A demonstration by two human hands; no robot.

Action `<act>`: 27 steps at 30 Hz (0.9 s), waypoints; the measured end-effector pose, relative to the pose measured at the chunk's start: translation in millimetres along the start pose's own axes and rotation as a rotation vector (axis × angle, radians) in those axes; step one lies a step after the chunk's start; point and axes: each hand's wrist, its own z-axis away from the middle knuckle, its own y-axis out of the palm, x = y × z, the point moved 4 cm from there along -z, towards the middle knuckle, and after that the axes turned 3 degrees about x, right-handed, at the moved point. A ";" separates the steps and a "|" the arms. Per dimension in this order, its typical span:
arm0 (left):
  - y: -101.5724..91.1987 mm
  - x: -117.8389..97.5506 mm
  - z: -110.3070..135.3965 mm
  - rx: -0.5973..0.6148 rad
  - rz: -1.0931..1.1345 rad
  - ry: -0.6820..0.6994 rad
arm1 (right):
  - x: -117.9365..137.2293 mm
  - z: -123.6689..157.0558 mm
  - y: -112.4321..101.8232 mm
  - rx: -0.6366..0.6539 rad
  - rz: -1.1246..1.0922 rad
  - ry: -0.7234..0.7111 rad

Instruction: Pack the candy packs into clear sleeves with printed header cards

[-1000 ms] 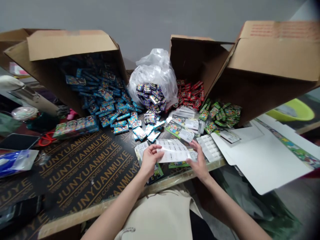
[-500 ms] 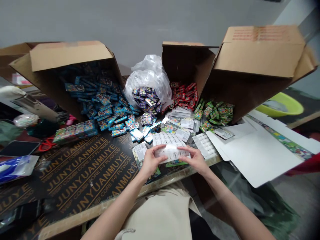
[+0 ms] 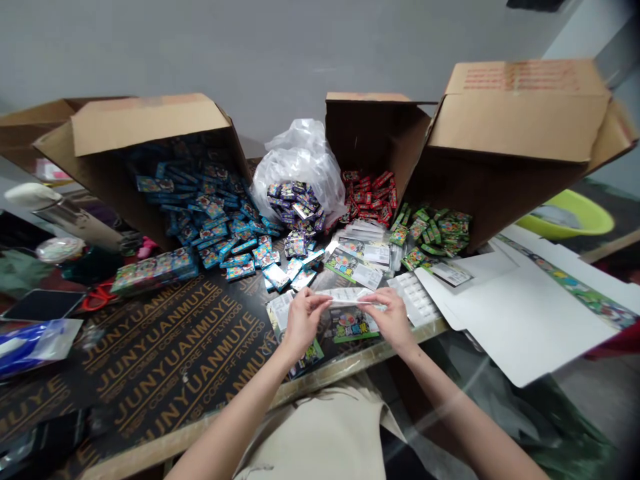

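Black plywood tabletop with gold lettering, grey wall behind. Label sheet held just above the table's near edge, long axis running left to right, tipped almost flat so it shows nearly edge-on. Left hand pinches its left end, thumb and fingers closed on it; right hand pinches the right end the same way. Green printed card lies directly beneath. Beyond it: blue packets spilling from a tipped cardboard box, purple packets in a clear plastic bag, red packets, green packets. White card sheets off to the right, red scissors far left.
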 end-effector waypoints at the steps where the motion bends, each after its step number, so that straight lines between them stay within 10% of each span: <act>1: -2.3 -1.7 -1.1 -0.034 -0.068 0.034 | 2.6 -0.5 -2.6 -0.061 0.072 -0.039; 9: 3.6 11.1 -15.1 0.341 0.230 -0.195 | -3.8 -15.1 3.0 0.383 -0.244 0.172; 17: 12.3 49.3 -20.2 0.257 0.257 -0.385 | -34.7 -36.9 11.9 0.432 0.088 -0.017; 27: -48.1 71.5 -18.8 0.120 0.259 -0.513 | -65.3 -43.2 12.5 0.438 0.417 -0.098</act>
